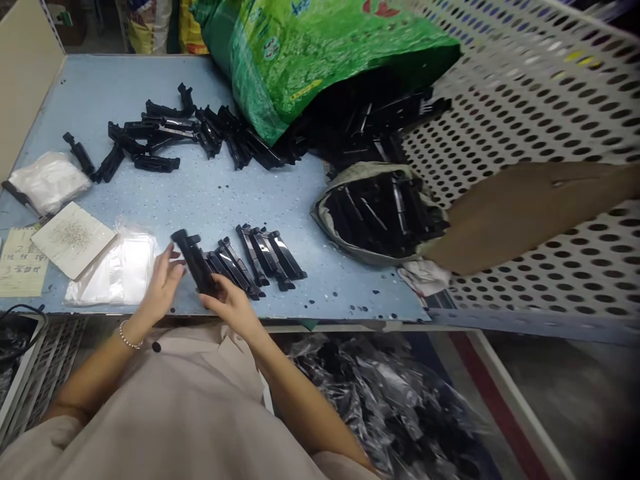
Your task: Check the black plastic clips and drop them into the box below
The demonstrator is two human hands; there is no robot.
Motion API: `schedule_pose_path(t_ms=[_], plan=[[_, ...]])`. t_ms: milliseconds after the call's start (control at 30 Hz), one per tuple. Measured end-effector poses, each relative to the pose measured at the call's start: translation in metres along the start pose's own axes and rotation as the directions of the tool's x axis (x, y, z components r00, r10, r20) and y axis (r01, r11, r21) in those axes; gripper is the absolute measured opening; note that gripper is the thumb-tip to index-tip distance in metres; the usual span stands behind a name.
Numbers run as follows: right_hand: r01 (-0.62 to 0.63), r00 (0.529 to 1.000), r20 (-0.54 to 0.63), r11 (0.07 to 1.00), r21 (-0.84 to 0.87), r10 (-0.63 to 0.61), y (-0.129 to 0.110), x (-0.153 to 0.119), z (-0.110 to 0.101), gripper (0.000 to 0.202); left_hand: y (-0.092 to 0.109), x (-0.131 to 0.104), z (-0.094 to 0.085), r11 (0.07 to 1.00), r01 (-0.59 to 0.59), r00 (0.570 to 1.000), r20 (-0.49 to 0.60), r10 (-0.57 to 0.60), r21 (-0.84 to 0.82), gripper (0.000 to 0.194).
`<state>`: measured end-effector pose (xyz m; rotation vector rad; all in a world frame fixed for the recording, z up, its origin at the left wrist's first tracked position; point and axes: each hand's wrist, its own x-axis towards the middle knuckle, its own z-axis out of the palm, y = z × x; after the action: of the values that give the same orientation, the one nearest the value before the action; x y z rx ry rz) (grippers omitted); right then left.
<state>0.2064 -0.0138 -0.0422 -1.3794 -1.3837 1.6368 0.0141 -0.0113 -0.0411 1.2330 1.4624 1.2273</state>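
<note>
My right hand grips the lower end of a black plastic part, long and narrow with knobbed ends, tilted above the blue table. Just left of it is my left hand, fingers apart and holding nothing that I can see. Whether the held piece is one part or several stacked, I cannot tell. To its right lie two side-by-side groups of similar parts, a nearer group and a farther group. A stack of clear plastic bags lies beside my left hand.
Loose black parts spread across the back of the blue table. A green sack and a cloth bag hold more. A perforated panel bounds the right. A white tile overlaps a handwritten note. Bagged parts sit below.
</note>
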Motion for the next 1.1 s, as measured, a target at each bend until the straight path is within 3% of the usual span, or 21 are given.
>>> schedule_pose_path(t_ms=[33,100,167,200,233,300,367,467,633,733,933,1000,1100], plan=[[-0.045,0.999,0.007,0.993,0.105,0.044,0.001,0.003,-0.002,0.050,-0.004,-0.003,-0.015,0.979,-0.058,0.998,-0.027,0.064,0.195,0.046],[-0.100,0.995,0.048,0.961,0.256,0.090,-0.001,0.008,-0.005,0.048,-0.014,-0.007,-0.045,0.828,-0.076,0.979,-0.115,0.167,0.555,0.041],[-0.117,0.992,0.089,0.930,0.349,0.092,-0.005,0.013,-0.001,0.047,-0.027,-0.008,-0.070,0.680,-0.045,0.972,-0.126,0.200,0.732,0.027],[-0.124,0.990,0.113,0.914,0.387,0.087,-0.007,0.016,0.004,0.047,-0.032,-0.007,-0.080,0.654,-0.039,0.976,-0.110,0.185,0.756,0.020],[-0.134,0.987,0.139,0.897,0.422,0.082,-0.010,0.019,0.010,0.046,-0.037,-0.005,-0.088,0.667,-0.031,0.984,-0.095,0.153,0.745,0.016],[-0.172,0.975,0.206,0.854,0.491,0.078,-0.014,0.026,0.026,0.043,-0.045,0.002,-0.102,0.781,0.030,0.992,-0.115,0.053,0.624,0.016],[-0.232,0.953,0.293,0.799,0.555,0.074,-0.017,0.033,0.042,0.039,-0.048,0.010,-0.113,0.910,0.150,0.981,-0.176,-0.087,0.388,0.018],[-0.319,0.910,0.413,0.718,0.619,0.048,-0.021,0.045,0.061,0.034,-0.047,0.016,-0.123,0.966,0.257,0.949,-0.197,-0.245,0.039,0.027],[-0.426,0.848,0.528,0.635,0.644,0.034,-0.020,0.072,0.097,0.029,-0.046,0.014,-0.116,0.964,0.235,0.950,-0.182,-0.255,-0.124,0.030],[-0.431,0.867,0.489,0.634,0.642,0.094,-0.014,0.086,0.112,0.027,-0.045,0.011,-0.113,0.954,0.193,0.941,-0.232,-0.246,-0.229,0.037],[-0.271,0.958,0.262,0.682,0.679,0.120,-0.014,0.076,0.088,0.025,-0.042,0.005,-0.121,0.930,0.193,0.929,-0.246,-0.276,-0.313,0.036],[-0.284,0.951,0.290,0.676,0.680,0.109,-0.020,0.067,0.083,0.025,-0.042,0.005,-0.118,0.945,0.161,0.932,-0.270,-0.241,-0.285,0.036],[-0.397,0.899,0.422,0.631,0.666,0.120,-0.025,0.064,0.091,0.027,-0.042,0.005,-0.109,0.954,0.131,0.952,-0.234,-0.197,-0.269,0.033]])
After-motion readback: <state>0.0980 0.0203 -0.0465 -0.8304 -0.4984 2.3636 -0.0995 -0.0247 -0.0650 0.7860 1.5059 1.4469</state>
